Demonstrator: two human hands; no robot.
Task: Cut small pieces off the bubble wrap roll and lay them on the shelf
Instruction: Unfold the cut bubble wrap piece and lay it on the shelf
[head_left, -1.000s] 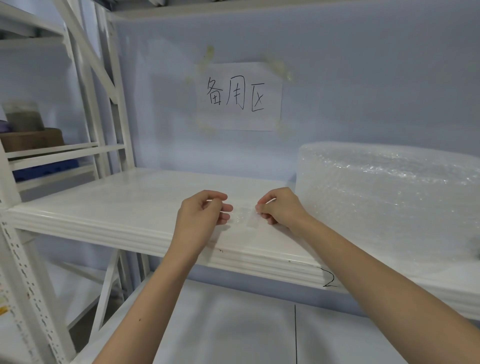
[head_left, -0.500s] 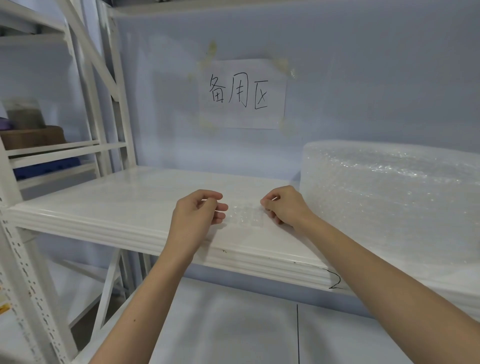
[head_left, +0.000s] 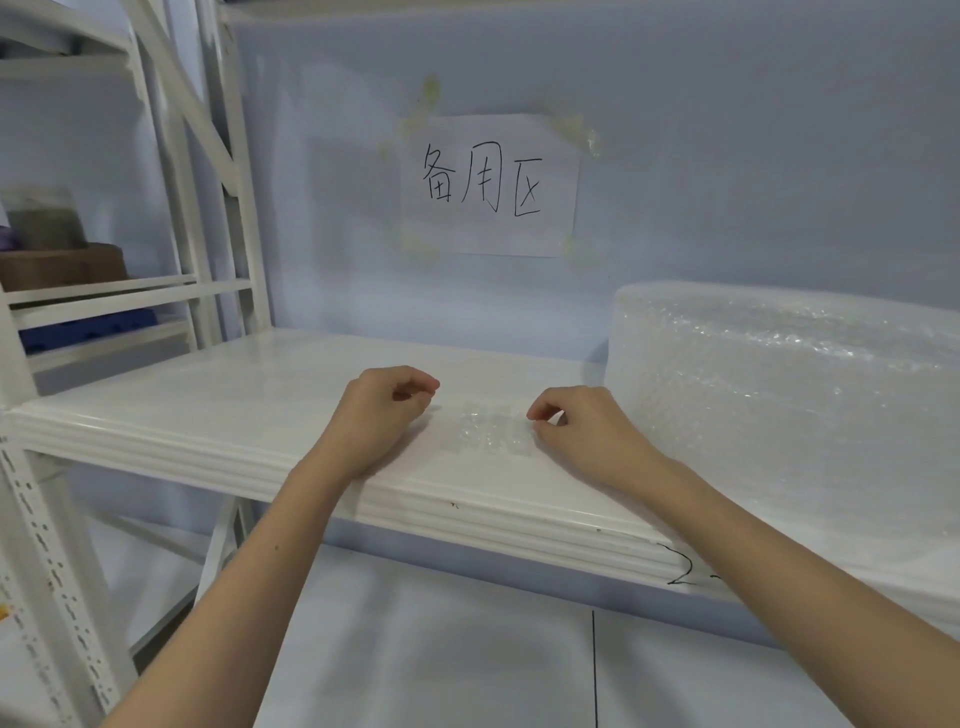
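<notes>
Looking from the head view, I see the white shelf (head_left: 218, 410) spanning the frame, with the big bubble wrap roll (head_left: 779, 405) lying on it at the right, against the blue wall. A paper sign (head_left: 491, 184) with handwritten characters is taped above. The left hand (head_left: 382, 415) hovers over the shelf with fingers curled loosely, grip apart and empty as far as I can tell. The right hand (head_left: 576, 428) sits beside the roll, thumb and forefinger close together at the piece's right edge; whether they pinch it I cannot tell. Between the hands, the small bubble wrap piece (head_left: 496, 428) lies flat on the shelf, near the front edge.

My worry: the piece is light and nearly transparent, so it may cling to my fingers on release, or a passing sleeve of air could slide it off that front edge. I'd lift both hands straight up, slowly
</notes>
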